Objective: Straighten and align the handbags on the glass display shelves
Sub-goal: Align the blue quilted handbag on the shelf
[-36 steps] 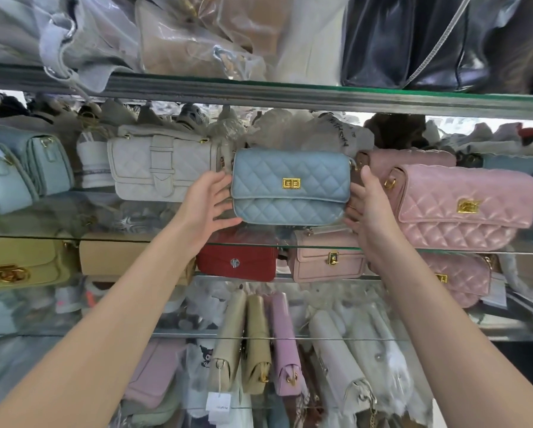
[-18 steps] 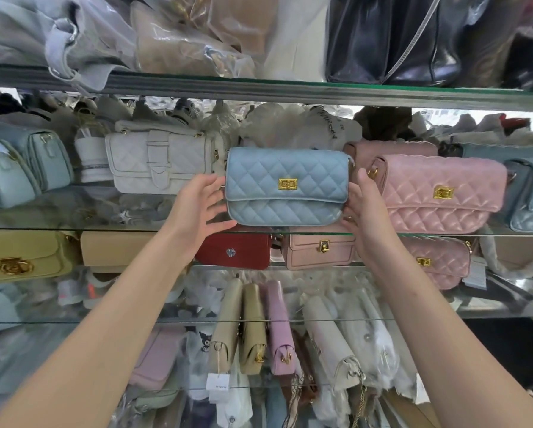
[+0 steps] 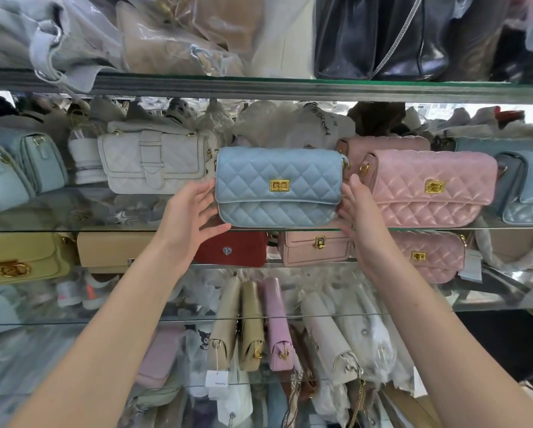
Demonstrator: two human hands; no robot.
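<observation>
A light blue quilted handbag [image 3: 277, 186] with a gold clasp stands upright on the middle glass shelf [image 3: 104, 230], facing me. My left hand [image 3: 194, 211] presses its left end, with the thumb under the bottom corner. My right hand [image 3: 356, 208] holds its right end, fingers partly hidden behind the bag. A white quilted handbag [image 3: 152, 162] stands to its left, set further back. A pink quilted handbag [image 3: 429, 189] stands close on the right, with another pink one behind it.
Pale blue bags sit at both shelf ends [image 3: 18, 171] [image 3: 524, 186]. The shelf below holds yellow [image 3: 18, 257], tan, red [image 3: 231, 250] and pink bags. Plastic-wrapped bags and a black bag [image 3: 379, 35] fill the top shelf. Narrow bags stand on end lower down.
Both hands stay on the blue handbag's ends. The bag sits a little lower against the shelf edge and squarer to me. My view has drifted slightly.
</observation>
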